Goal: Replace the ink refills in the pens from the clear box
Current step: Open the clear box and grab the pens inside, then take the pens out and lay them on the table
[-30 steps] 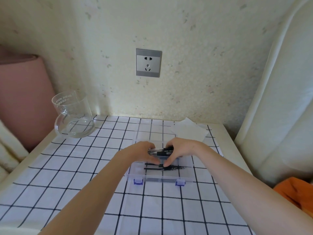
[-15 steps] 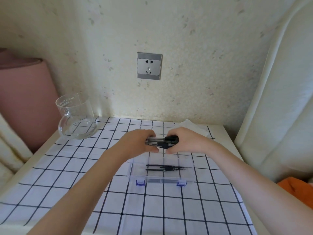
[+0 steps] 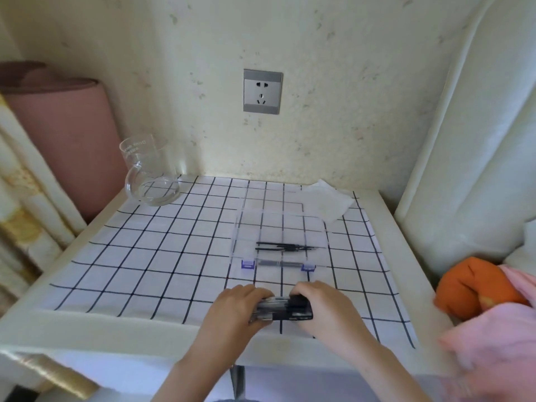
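A person's left hand [image 3: 236, 310] and right hand [image 3: 326, 307] hold a small bundle of pens [image 3: 282, 310] level between them, just above the near edge of a checked tablecloth [image 3: 145, 256]. Each hand's fingers curl round one end of the bundle. The pens look light, stiff and smooth, likely to slide against each other, so holding both ends seems sensible; a single barrel is probably best gripped near its middle. Their number is unclear, perhaps three or four. Beyond them sits one clear box [image 3: 290, 224], apparently open, with two purple latches [image 3: 248, 264], holding thin dark refills [image 3: 285, 246]: at least two, overlapping. These look slender and flexible, best pinched mid-length. One glass mug [image 3: 150, 175] and one white tissue [image 3: 326, 203] lie further back
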`<move>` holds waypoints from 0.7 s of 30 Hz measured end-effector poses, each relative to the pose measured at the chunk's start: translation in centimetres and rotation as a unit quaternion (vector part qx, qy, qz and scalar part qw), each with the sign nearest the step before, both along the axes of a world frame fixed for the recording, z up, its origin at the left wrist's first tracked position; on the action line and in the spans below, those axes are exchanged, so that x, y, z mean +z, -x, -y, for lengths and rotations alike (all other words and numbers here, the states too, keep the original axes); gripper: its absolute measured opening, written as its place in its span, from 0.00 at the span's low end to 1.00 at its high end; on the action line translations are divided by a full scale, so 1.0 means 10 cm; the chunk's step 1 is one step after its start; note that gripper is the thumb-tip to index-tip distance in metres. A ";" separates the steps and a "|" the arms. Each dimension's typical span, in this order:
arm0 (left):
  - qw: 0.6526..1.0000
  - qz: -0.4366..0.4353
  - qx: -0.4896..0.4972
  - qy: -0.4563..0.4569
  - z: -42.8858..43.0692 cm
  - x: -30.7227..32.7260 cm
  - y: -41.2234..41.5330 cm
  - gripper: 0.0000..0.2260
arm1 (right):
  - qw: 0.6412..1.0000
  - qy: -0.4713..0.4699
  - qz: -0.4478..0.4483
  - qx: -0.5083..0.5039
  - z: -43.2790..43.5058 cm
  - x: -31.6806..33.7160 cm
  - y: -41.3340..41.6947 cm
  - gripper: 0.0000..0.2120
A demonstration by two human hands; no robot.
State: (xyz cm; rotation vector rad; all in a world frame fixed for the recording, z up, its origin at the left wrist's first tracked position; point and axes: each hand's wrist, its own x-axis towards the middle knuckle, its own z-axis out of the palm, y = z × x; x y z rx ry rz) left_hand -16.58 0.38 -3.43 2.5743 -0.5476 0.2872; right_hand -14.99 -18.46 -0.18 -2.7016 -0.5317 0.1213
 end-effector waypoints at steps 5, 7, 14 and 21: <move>1.000 0.019 0.004 -0.007 0.05 -0.16 -0.07 0.17 | 0.999 -0.018 0.047 -0.010 0.02 -0.20 -0.03 0.13; 1.000 0.015 0.012 -0.007 0.06 -0.20 -0.15 0.16 | 0.997 -0.047 0.055 -0.016 0.01 -0.28 -0.05 0.19; 0.998 0.031 0.017 -0.043 0.03 -0.35 -0.32 0.24 | 0.986 -0.070 0.151 -0.002 0.11 -0.46 0.04 0.27; 0.992 0.108 -0.007 -0.062 0.00 -0.38 -0.25 0.28 | 0.986 0.003 0.164 -0.001 0.20 -0.57 0.07 0.21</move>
